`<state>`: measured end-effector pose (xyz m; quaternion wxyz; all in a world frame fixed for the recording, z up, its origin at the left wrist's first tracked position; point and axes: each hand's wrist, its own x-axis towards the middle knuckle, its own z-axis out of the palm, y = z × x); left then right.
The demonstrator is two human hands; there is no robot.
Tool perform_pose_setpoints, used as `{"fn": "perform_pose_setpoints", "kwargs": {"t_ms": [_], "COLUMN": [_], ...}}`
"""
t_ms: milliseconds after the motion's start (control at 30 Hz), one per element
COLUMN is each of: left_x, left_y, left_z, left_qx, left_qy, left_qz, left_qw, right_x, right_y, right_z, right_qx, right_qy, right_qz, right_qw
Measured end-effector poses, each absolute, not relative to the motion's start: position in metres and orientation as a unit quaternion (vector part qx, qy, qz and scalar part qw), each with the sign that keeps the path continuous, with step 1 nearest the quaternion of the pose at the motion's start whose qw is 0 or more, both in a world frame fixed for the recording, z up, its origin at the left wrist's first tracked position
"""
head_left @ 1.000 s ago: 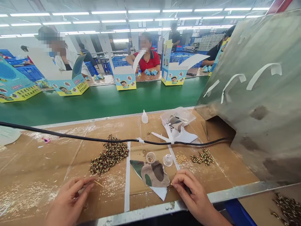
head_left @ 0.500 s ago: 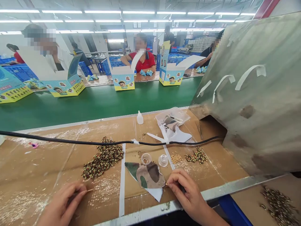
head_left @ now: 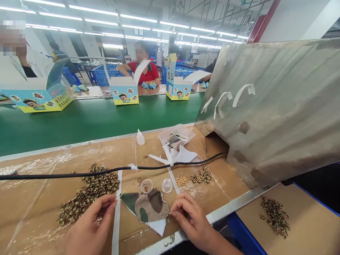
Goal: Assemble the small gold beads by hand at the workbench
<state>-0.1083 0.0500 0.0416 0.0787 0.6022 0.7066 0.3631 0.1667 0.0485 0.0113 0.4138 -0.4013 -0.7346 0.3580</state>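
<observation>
My left hand (head_left: 91, 225) is closed in a pinch beside the left corner of a camouflage cloth piece (head_left: 150, 207). The thin pale stick seen in it a moment ago barely shows now. Right of the cloth, my right hand (head_left: 190, 219) pinches something tiny against the cloth's edge; I cannot make it out. White backing (head_left: 159, 226) sticks out under the cloth. Just behind stand a small clear cup (head_left: 146, 186) and another clear round piece (head_left: 167, 185). A large pile of small dark-and-yellow pieces (head_left: 90, 194) lies behind my left hand.
A black cable (head_left: 151, 168) crosses the cardboard-covered table. Beyond it are a white dropper bottle (head_left: 140, 137), a clear bag (head_left: 188, 132) and tweezers (head_left: 204, 147). Small beige beads (head_left: 181, 181) lie right of the cups. A metal housing (head_left: 271, 117) stands right; printed boxes (head_left: 124, 95) line the green belt (head_left: 92, 124).
My left hand has moved right, up to the cloth's left corner. The right hand stays pinched at the cloth's right edge. The whole view has swung to the right.
</observation>
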Motion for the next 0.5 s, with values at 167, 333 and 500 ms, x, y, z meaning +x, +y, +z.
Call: {"fn": "perform_pose_setpoints", "kwargs": {"t_ms": [167, 333, 500], "left_x": [-0.077, -0.071, -0.074], "left_y": [0.084, 0.095, 0.093], "left_z": [0.031, 0.026, 0.022], "left_qx": [0.644, 0.666, 0.671], "left_qy": [0.678, 0.665, 0.663], "left_qz": [0.349, 0.335, 0.331], "left_qw": [0.065, 0.045, 0.038], "right_x": [0.166, 0.165, 0.165], "right_y": [0.049, 0.049, 0.049], "right_z": [0.011, 0.008, 0.008], "right_qx": [-0.401, -0.406, -0.406], "right_qy": [-0.733, -0.733, -0.732], "right_qz": [0.351, 0.343, 0.352], "right_qw": [0.424, 0.424, 0.419]}}
